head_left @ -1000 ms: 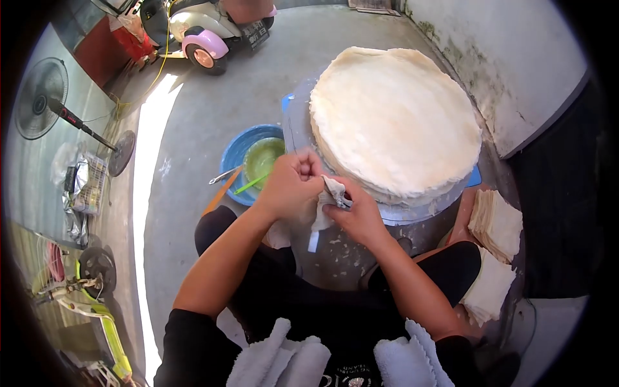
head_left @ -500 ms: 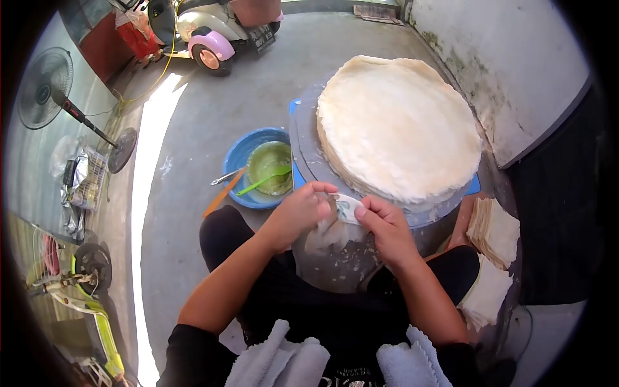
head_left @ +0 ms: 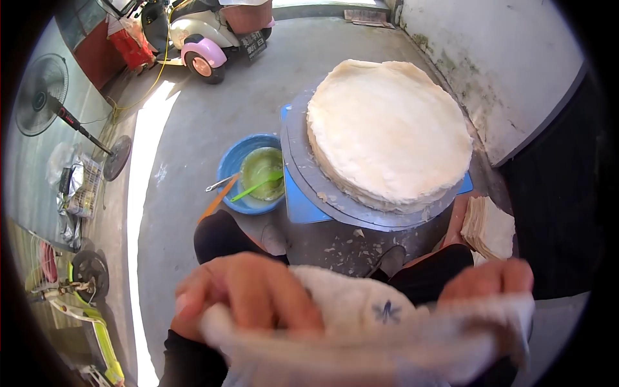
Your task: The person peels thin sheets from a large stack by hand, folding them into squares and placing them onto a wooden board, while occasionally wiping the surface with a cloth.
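Close to the camera, a pale towel (head_left: pixel 342 300) with a small dark blue flower-like mark is stretched between my hands. My left hand (head_left: pixel 248 290) grips its left part with bent fingers, and my right hand (head_left: pixel 490 280) is closed on its right end. The towel's near edge is blurred. Beyond it, a tall stack of round, thin, pale sheets (head_left: pixel 390 132) rests on a round grey board (head_left: pixel 300 138). Under the board shows a blue base (head_left: pixel 300 203). Neither hand touches the stack.
Left of the board, a blue basin (head_left: pixel 227 158) holds a greenish bowl (head_left: pixel 261 164) with a green spatula (head_left: pixel 255 187). Folded pale sheets (head_left: pixel 487 229) lie at the right by a wall (head_left: pixel 496 77). A standing fan (head_left: pixel 42 97) and a scooter (head_left: pixel 206 55) are farther off.
Both hands have moved from near the board toward the camera and apart. They now hold a spread towel; the small white printed piece they held before is out of sight.
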A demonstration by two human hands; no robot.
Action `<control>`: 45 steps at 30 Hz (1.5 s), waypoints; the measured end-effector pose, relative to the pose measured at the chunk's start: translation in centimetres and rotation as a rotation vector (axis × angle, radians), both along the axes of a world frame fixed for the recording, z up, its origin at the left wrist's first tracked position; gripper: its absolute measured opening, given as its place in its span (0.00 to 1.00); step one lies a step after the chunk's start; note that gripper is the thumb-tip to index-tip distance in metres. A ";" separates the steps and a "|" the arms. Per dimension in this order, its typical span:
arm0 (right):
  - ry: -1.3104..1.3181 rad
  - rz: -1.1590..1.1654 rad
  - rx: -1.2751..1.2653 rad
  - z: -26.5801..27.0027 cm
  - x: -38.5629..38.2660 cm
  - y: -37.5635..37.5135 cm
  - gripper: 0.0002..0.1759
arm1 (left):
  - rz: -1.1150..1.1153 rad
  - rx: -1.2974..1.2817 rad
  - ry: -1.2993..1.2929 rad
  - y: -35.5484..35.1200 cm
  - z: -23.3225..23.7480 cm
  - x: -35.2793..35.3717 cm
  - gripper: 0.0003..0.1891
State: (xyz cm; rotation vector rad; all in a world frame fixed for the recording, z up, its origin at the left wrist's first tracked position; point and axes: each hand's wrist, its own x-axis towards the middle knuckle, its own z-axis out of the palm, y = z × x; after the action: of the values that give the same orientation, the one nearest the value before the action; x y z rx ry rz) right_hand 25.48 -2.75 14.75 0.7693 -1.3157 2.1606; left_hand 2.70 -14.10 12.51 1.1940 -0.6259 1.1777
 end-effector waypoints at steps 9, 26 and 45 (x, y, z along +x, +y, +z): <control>0.101 0.241 -0.043 1.1 2.4 -4.4 0.13 | 0.421 -0.679 -0.037 -6.9 2.8 9.2 0.22; 0.085 -0.919 -0.087 -2.2 1.1 -11.9 0.09 | 0.157 -0.713 -1.221 -6.2 5.8 22.3 0.48; 0.034 -0.858 -0.142 -4.2 2.3 -12.5 0.10 | -0.012 -1.096 -1.139 -4.6 7.8 18.7 0.33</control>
State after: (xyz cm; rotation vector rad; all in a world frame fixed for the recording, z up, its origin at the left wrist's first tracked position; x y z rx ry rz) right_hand 27.74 -15.21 10.58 0.1204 -1.1597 1.5065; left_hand 21.39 -18.68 20.31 -0.4866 -0.6179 1.7884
